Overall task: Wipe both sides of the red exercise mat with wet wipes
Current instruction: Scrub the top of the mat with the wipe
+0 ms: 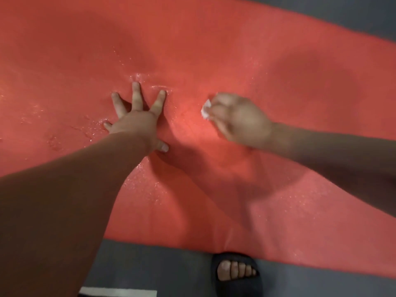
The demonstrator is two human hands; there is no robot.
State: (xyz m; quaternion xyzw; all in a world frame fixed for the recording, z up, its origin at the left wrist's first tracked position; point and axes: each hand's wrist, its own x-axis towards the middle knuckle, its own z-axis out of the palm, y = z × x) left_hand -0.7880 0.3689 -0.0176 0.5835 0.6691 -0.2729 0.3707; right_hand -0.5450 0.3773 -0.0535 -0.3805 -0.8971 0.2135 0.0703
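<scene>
Five spread fingers (136,97) of left hand (137,127) press red mat (214,50); right hand (242,121) pinches wipe (206,109).

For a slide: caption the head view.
Left hand pressed flat on the red mat; right hand holds a white wipe against it.

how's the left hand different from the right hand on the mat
The left hand lies flat with its fingers spread, holding nothing; the right hand is curled round a white wet wipe. The left hand looks sharp, the right hand blurred. Both are over the red mat, which glistens around them.
</scene>
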